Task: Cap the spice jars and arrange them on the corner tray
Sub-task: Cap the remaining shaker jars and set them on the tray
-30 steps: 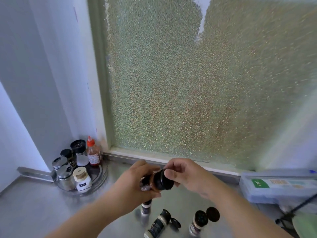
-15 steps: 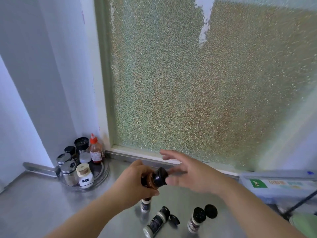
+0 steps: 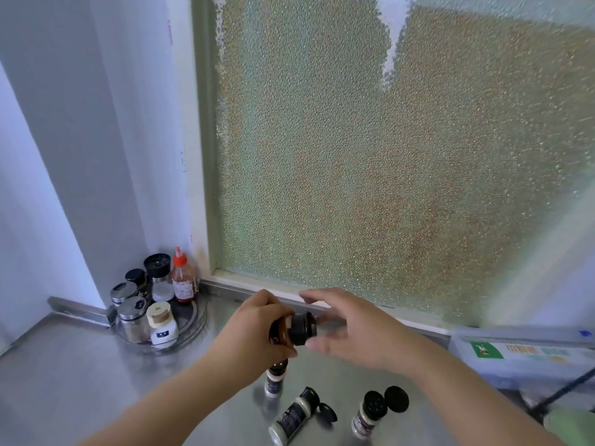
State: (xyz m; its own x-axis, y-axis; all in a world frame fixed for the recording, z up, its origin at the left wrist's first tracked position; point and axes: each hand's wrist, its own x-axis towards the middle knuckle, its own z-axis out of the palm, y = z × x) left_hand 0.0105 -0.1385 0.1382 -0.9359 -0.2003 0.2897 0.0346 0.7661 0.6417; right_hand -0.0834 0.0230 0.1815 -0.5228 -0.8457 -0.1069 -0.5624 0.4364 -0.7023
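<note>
Head view: the left hand (image 3: 257, 333) is wrapped around the brown spice jar (image 3: 283, 331), holding it in the air above the steel counter (image 3: 64, 381) with its long axis lying nearly level, cap end pointing right. The black cap (image 3: 302, 328) sits on the jar's mouth. The right hand (image 3: 351, 329) is just beside that cap with its fingers spread and relaxed — the thumb tip near the cap's lower edge, the forefinger reaching over the top; whether either quite touches it I cannot tell. It grips nothing.

The corner tray (image 3: 196, 320) lies to the left and farther off than the held jar, already carrying 6 containers, with bare metal on its right side. So the jar's way there runs leftward, and the left hand is the nearer one and already has it.

Below the hands, 3 more jars wait on the counter: an upright jar (image 3: 273, 379) mostly hidden under the left wrist, a lying jar (image 3: 294, 415) with a loose cap (image 3: 328, 413) at its mouth, and an uncapped jar (image 3: 368, 413) with another loose cap (image 3: 396, 399) beside it.

Against 0.5 s ago, the jar has tipped from slanting to almost level, and the right hand — then open and a little off — has drawn in around the cap; 1 s ago it was pinching that cap.
</note>
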